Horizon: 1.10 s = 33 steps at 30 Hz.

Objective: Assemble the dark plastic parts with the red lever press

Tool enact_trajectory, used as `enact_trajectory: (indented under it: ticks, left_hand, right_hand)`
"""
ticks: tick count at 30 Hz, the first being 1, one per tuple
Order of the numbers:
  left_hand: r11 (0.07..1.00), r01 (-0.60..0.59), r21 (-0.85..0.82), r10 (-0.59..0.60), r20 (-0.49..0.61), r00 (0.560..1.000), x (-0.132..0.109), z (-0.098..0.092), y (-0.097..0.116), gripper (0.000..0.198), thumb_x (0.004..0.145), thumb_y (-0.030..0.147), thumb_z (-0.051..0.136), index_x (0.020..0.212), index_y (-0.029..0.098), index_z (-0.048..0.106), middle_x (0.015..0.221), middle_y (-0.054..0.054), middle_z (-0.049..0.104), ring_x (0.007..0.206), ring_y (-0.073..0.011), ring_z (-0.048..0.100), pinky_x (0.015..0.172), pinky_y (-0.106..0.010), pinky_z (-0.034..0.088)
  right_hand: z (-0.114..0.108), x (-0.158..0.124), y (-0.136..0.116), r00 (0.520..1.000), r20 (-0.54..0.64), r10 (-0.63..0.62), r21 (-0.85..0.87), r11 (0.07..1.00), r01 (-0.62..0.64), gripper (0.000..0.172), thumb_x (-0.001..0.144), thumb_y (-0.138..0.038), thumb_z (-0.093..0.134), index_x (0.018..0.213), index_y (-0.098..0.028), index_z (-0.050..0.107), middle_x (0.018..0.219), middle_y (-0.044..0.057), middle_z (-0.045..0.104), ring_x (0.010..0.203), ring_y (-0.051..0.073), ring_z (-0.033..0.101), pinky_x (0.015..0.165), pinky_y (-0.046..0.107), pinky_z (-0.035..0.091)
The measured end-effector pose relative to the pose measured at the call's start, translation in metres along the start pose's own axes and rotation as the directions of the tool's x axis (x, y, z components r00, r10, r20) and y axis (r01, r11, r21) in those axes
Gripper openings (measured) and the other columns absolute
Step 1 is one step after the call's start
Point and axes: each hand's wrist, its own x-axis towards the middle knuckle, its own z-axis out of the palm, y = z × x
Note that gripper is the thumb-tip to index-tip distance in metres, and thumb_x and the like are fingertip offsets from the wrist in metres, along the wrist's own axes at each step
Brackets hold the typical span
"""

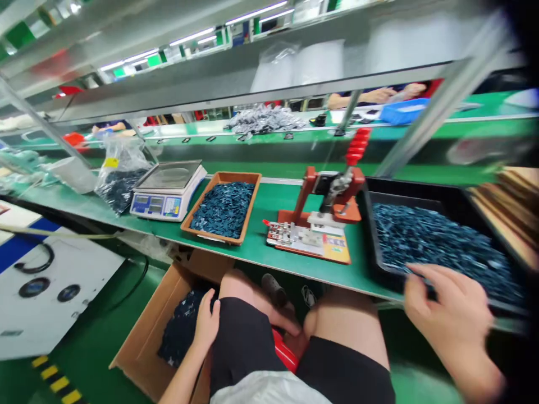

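Observation:
My left hand [207, 324] hangs down beside my left thigh, fingers curled over dark blue parts in a cardboard box [145, 336] on the floor; whether it grips any is hidden. My right hand [446, 320] reaches to the near rim of a black tray [370, 247] heaped with small dark blue parts, fingers bent and close together at the edge. What the fingers hold, if anything, is blurred.
A red hand press [332, 196] stands mid-bench on the green table [261, 235]. Left of it sit a brown tray of blue parts [222, 209], a weighing scale [167, 191] and a plastic bag of parts [120, 179]. Other people's arms [379, 95] rest on the far bench.

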Motion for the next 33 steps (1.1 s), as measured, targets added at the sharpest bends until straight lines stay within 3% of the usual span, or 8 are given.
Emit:
enact_trajectory:
  ticks: [2,5,14,19,25,28,31,33]
  left_hand:
    - [0.98,-0.185,0.067,0.177,0.119,0.977,-0.003,0.024,0.028,0.045,0.097,0.044,0.042,0.127,0.019,0.064,0.135,-0.012,0.062,0.128,-0.0289,0.056,0.112,-0.051,0.044]
    - [0.91,-0.372,0.181,0.319,0.264,0.91,-0.003,0.041,0.051,0.032,0.095,0.039,0.048,0.105,0.024,0.074,0.124,-0.007,0.069,0.124,-0.0314,0.058,0.111,-0.055,0.044]
    - [0.854,-0.51,0.097,0.472,0.265,0.841,0.022,0.038,0.044,0.035,0.092,0.049,0.048,0.097,0.025,0.073,0.111,-0.006,0.073,0.108,-0.0316,0.068,0.1,-0.051,0.055]
    - [0.663,-0.727,0.178,0.71,0.158,0.686,0.049,0.001,0.101,0.027,0.093,0.043,0.051,0.104,0.026,0.069,0.121,-0.008,0.068,0.114,-0.0318,0.063,0.107,-0.051,0.049]
    - [0.576,-0.705,0.414,0.813,-0.2,0.547,0.147,-0.065,0.202,0.033,0.088,0.043,0.055,0.107,0.018,0.064,0.126,-0.015,0.062,0.122,-0.0352,0.057,0.112,-0.053,0.042]
    - [0.613,-0.591,0.524,0.768,-0.219,0.602,0.18,-0.084,0.24,0.039,0.088,0.044,0.049,0.11,0.015,0.062,0.124,-0.019,0.061,0.123,-0.0357,0.055,0.11,-0.052,0.044]
    - [0.643,-0.409,0.648,0.581,-0.065,0.811,0.203,-0.093,0.262,0.046,0.09,0.032,0.045,0.129,0.008,0.052,0.134,-0.022,0.054,0.133,-0.0353,0.047,0.115,-0.052,0.038]
    - [0.637,-0.367,0.678,0.519,-0.025,0.855,0.219,-0.094,0.264,0.053,0.09,0.035,0.052,0.136,0.008,0.05,0.142,-0.021,0.05,0.138,-0.0335,0.044,0.118,-0.047,0.035]
  right_hand:
    - [0.002,0.015,-0.005,0.993,-0.05,-0.107,-0.079,0.991,0.103,0.021,0.09,-0.033,0.053,0.101,-0.023,0.069,0.099,0.016,0.07,0.092,0.034,0.068,0.084,0.049,0.055]
    - [-0.001,0.034,-0.005,1.0,-0.028,-0.003,-0.157,0.988,-0.002,0.031,0.092,-0.031,0.053,0.114,-0.015,0.067,0.12,0.019,0.064,0.113,0.035,0.06,0.098,0.052,0.049]
    - [-0.015,0.054,0.038,0.925,0.231,0.303,-0.33,0.918,-0.219,0.041,0.09,-0.029,0.059,0.126,-0.01,0.064,0.139,0.021,0.051,0.13,0.035,0.042,0.114,0.05,0.031]
    - [-0.012,0.054,0.038,0.873,0.332,0.359,-0.323,0.912,-0.252,0.039,0.093,-0.032,0.055,0.124,-0.012,0.066,0.136,0.018,0.054,0.125,0.032,0.045,0.111,0.044,0.033]
    - [-0.022,0.06,0.034,0.83,0.414,0.375,-0.309,0.915,-0.26,0.038,0.095,-0.033,0.049,0.119,-0.01,0.068,0.138,0.019,0.052,0.126,0.033,0.043,0.111,0.046,0.029]
    - [-0.03,0.059,0.027,0.817,0.447,0.364,-0.3,0.921,-0.247,0.04,0.096,-0.033,0.046,0.121,-0.008,0.066,0.137,0.021,0.052,0.126,0.034,0.043,0.109,0.047,0.03]
    - [-0.028,0.057,0.023,0.85,0.382,0.363,-0.354,0.907,-0.228,0.051,0.093,-0.037,0.049,0.133,-0.006,0.058,0.148,0.024,0.041,0.134,0.038,0.036,0.11,0.052,0.029]
    - [-0.022,0.059,0.025,0.84,0.39,0.378,-0.387,0.894,-0.223,0.062,0.092,-0.04,0.048,0.145,-0.006,0.048,0.151,0.026,0.037,0.138,0.04,0.033,0.111,0.057,0.029]
